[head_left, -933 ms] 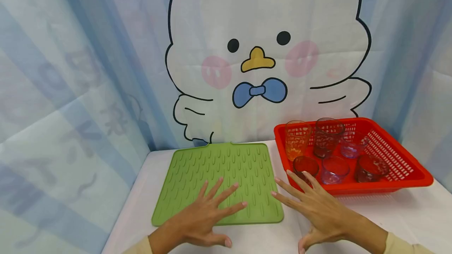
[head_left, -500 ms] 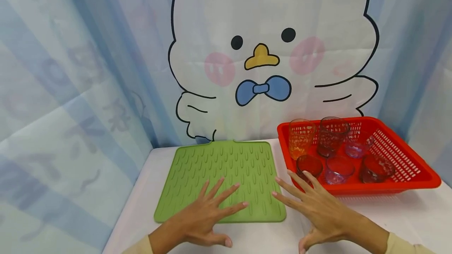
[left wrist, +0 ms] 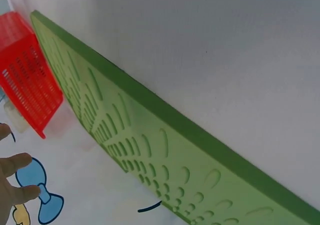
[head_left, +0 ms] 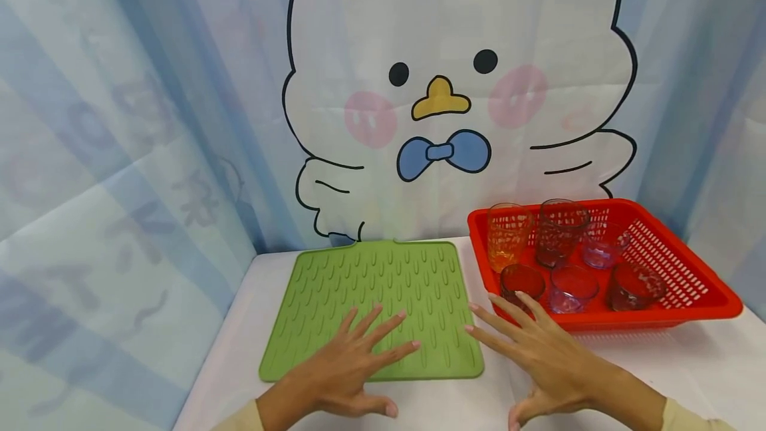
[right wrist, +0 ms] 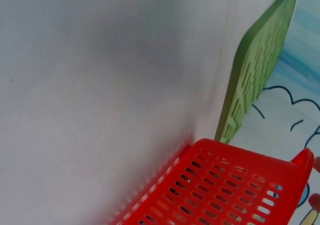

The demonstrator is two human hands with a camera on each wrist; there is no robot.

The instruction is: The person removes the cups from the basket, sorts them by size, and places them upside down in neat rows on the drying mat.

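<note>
Both grips held nothing: on the left grip (head_left: 347, 371) and the right grip (head_left: 553, 361) the fingers were spread wide. This seemed a ready pose ahead of any handling. To do it well, the hands were best held loose and level, wrists clear of the glassware. Any lift from the basket would probably have called for a light side hold low on one glass, taken straight up so that neighbours did not knock — the front row sat close together.

Both hands lay palm down, angled inward, thumbs toward each other with a gap between. The left fingers overlapped the near part of the green drying mat (head_left: 383, 285) in the head view; the right fingertips reached across the near left corner of the red plastic basket (head_left: 688, 315). No contact with either could be made out.

The basket, on the right of the bench (head_left: 445, 408), held six glasses: at the back an amber tumbler (head_left: 509, 238), a dark tumbler (head_left: 560, 235) and a purple-tinted cup (head_left: 603, 246) — in front, three short ones. Behind stood a curtain (head_left: 455, 25) printed with a cartoon bird.
</note>
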